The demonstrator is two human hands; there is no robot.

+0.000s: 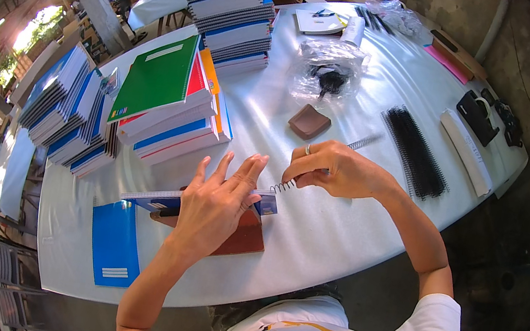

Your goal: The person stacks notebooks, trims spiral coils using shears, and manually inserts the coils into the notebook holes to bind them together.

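Note:
A blue-covered notebook (159, 201) lies tilted, its white page edge up, on a reddish-brown block (243, 237) near the front of the table. My left hand (216, 203) lies across it with fingers stretched out and spread, touching its upper edge. My right hand (330, 167) pinches a thin dark binding coil (284, 186). One end of that coil meets the notebook's right corner; the other sticks out beyond my right hand. A blue notebook cover (115, 242) lies flat at the left. Beyond my hands sits a small brown block (309, 122).
Stacked notebooks (163, 83), green on top, stand at the left, near a tall spiral-bound pile (227, 10) and more bound notebooks (69, 110). Black coils (416, 151) lie at the right, beside a white roll (467, 152) and a black case (478, 117). A clear plastic bag (325, 71) sits farther back.

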